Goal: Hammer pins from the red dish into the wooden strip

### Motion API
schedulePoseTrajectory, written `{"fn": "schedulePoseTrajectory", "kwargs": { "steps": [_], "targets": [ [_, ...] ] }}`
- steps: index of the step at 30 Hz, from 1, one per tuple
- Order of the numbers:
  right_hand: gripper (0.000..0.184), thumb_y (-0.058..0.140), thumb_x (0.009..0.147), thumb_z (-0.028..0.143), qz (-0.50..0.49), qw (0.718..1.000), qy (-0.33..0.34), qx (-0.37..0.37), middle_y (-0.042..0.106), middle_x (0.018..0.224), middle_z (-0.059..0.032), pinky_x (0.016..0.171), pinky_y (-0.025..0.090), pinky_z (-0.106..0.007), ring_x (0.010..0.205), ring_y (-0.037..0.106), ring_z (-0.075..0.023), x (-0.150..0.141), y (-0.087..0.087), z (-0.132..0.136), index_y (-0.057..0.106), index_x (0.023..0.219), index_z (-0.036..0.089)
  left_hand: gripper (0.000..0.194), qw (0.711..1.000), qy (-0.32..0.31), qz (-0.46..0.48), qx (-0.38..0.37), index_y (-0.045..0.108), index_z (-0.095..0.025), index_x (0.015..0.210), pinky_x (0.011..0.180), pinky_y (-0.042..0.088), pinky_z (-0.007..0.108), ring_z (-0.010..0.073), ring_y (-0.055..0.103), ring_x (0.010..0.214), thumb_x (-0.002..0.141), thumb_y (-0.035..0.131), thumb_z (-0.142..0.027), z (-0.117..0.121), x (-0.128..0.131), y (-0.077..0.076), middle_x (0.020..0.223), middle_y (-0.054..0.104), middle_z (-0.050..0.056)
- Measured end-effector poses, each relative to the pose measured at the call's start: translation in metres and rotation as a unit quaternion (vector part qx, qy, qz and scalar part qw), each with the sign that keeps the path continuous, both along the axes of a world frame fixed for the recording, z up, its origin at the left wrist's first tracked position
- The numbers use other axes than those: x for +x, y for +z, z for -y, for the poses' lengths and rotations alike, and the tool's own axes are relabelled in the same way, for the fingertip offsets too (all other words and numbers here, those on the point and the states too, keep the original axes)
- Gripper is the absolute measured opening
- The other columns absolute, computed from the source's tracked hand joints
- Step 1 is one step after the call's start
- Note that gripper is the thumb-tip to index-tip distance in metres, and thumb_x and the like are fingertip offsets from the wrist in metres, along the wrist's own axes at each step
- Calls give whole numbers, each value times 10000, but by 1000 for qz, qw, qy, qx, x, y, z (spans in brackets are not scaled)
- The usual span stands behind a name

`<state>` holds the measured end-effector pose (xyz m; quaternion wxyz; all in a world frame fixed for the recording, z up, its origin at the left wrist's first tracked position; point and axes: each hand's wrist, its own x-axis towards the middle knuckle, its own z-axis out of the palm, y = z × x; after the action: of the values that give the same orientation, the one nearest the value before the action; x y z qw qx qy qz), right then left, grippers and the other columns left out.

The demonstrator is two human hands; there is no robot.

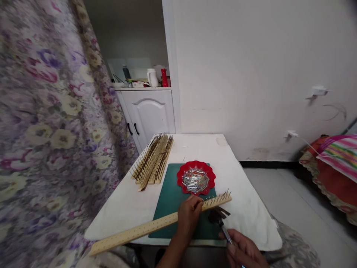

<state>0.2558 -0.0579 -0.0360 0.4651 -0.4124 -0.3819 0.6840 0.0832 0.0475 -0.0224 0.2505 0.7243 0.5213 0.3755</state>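
Note:
A long pale wooden strip [139, 229] lies slantwise across the green mat [170, 186]. Rows of small holes mark its left part, and several nails [219, 198] stand up from its right end. My left hand [189, 212] rests over the strip just left of those nails, fingers pinched together; whatever is between the fingertips is hidden. In my right hand [242, 247] is a claw hammer [227, 232], gripped by its metal handle, with its dark head low beside the strip. A red scalloped bowl [180, 182] full of loose silvery nails [195, 180] sits just beyond my left hand.
Several wooden strips studded with nails [156, 160] lie at the table's back left. The white-covered table [125, 212] has a loose nail [183, 159] behind the mat. A floral curtain [64, 130] hangs left; a white cabinet [153, 111] stands behind.

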Motion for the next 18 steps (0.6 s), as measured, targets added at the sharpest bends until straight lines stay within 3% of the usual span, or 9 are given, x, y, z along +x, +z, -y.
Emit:
{"fn": "schedulePoseTrajectory", "kwargs": {
  "steps": [4, 7, 18],
  "targets": [
    [454, 575, 775, 534, 30, 999, 27, 35, 593, 507, 57, 282, 111, -150, 236, 307, -12, -11, 35, -16, 498, 1005, 150, 160, 1000, 3, -7, -6, 645, -192, 723, 600, 364, 216, 139, 566, 676, 793, 501, -183, 0, 1, -3, 729, 623, 6],
    [375, 543, 826, 464, 36, 998, 10, 51, 597, 533, 67, 257, 126, -134, 214, 322, -6, -20, 48, -27, 481, 1022, 150, 159, 1000, 3, -13, -4, 644, -192, 718, 586, 350, 213, 134, 560, 662, 792, 503, -181, 0, 2, -5, 716, 616, 6],
    [288, 517, 876, 369, 39, 997, 9, 64, 593, 542, 75, 255, 158, -111, 236, 343, 0, -24, 37, -36, 478, 1073, 163, 193, 999, 16, -41, -22, 591, -180, 627, 563, 310, 211, 122, 538, 633, 786, 481, -182, 1, 3, 1, 681, 589, -4]
  ]
}}
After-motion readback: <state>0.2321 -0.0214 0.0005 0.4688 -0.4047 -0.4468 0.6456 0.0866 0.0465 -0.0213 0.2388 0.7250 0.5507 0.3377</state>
